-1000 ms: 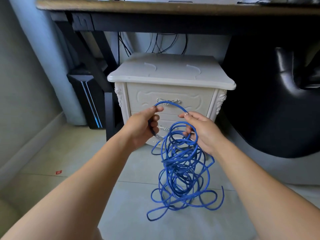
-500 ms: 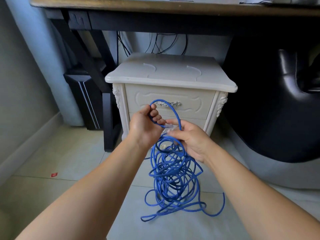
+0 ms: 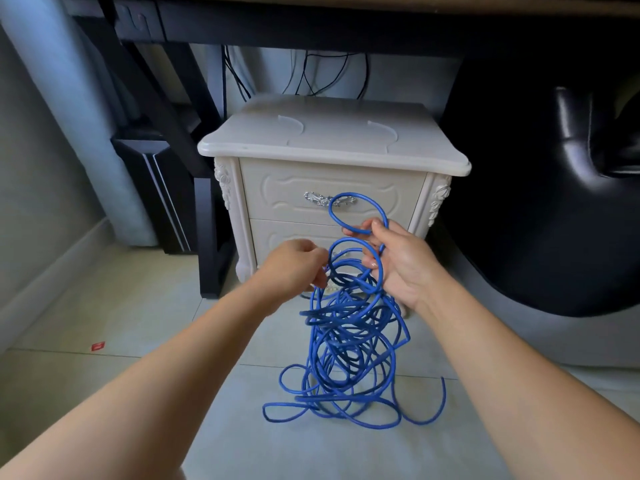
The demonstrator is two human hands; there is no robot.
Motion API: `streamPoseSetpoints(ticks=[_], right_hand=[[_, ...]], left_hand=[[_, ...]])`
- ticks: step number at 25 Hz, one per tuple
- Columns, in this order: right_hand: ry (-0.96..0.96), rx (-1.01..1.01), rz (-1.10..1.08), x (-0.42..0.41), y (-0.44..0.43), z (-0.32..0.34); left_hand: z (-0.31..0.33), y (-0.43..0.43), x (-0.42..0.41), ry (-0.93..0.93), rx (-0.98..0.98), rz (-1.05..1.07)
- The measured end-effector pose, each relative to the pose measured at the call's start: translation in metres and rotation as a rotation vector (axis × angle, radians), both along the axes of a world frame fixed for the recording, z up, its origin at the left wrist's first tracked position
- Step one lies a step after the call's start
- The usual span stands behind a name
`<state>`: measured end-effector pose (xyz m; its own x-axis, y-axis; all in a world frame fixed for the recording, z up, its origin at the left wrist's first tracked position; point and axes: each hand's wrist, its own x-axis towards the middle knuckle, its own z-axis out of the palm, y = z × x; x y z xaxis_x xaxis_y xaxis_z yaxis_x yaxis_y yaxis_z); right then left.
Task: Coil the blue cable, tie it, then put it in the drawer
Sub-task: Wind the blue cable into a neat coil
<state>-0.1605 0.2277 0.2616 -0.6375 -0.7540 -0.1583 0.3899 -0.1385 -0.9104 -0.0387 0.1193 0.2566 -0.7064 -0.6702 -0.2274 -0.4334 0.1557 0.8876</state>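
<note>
so, from the head view, coiling has barely begun. the cable is a loose blue tangle, its top raised between the two hands and its lower loops sprawled on the floor just in front of the nightstand. the right hand grips a few strands, with one small neat loop standing above its fingers. the left hand, near it but apart, has its fingers curled and pinches a strand at the tangle's upper edge. i judge one loop, perhaps two, is formed. most of the length is left to gather, then the tie, then the stowing. no tie or strap shows. the drawer at the top is closed, so it must be pulled open first. the cable looks round, smooth-jacketed and springy, holding curls of uneven size. what seems a free end curves up at the right. the nightstand is cream and glossy, with carved posts, moulded fronts and an ornate silvery handle. the floor is pale smooth tile. a dark bench spans above, thin black wires hanging behind.
</note>
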Motion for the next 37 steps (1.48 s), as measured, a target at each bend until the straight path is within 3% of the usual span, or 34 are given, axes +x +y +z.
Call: streamPoseSetpoints(ticks=[4, 8, 11, 13, 16, 18, 23, 26, 30, 33, 37], right_hand=[[-0.037, -0.07, -0.009, -0.001, 0.003, 0.004], [-0.039, -0.115, 0.017, 0.004, 0.004, 0.01], [-0.031, -0.117, -0.011, 0.003, 0.009, 0.015], [0.088, -0.012, -0.032, 0.001, 0.012, 0.014], [0.455, 0.313, -0.028, -0.001, 0.016, 0.008], [0.554, 0.423, 0.034, -0.003, 0.022, 0.005], [0.273, 0.311, 0.122, -0.012, 0.034, 0.006], [0.183, 0.201, 0.19, -0.006, 0.036, 0.007], [0.385, 0.282, 0.203, 0.005, 0.032, 0.0], [0.487, 0.283, 0.088, 0.01, 0.026, -0.012], [0.429, 0.248, 0.036, 0.003, 0.024, -0.014]], left_hand=[[-0.009, 0.012, 0.004, -0.08, 0.333, -0.107], [-0.018, 0.025, -0.008, 0.129, 0.721, 0.001], [-0.017, 0.031, -0.013, 0.222, 0.824, 0.043], [-0.017, 0.032, -0.015, 0.227, 0.828, 0.078], [-0.018, 0.03, -0.017, 0.211, 0.739, 0.177], [-0.021, 0.027, -0.017, 0.227, 0.709, 0.204], [-0.025, 0.02, -0.009, 0.387, 0.881, 0.112], [-0.024, 0.02, -0.009, 0.43, 0.848, 0.084], [-0.026, 0.023, -0.009, 0.397, 0.722, 0.059], [-0.026, 0.024, -0.01, 0.327, 0.598, 0.074], [-0.021, 0.015, -0.007, 0.303, 0.537, 0.038]])
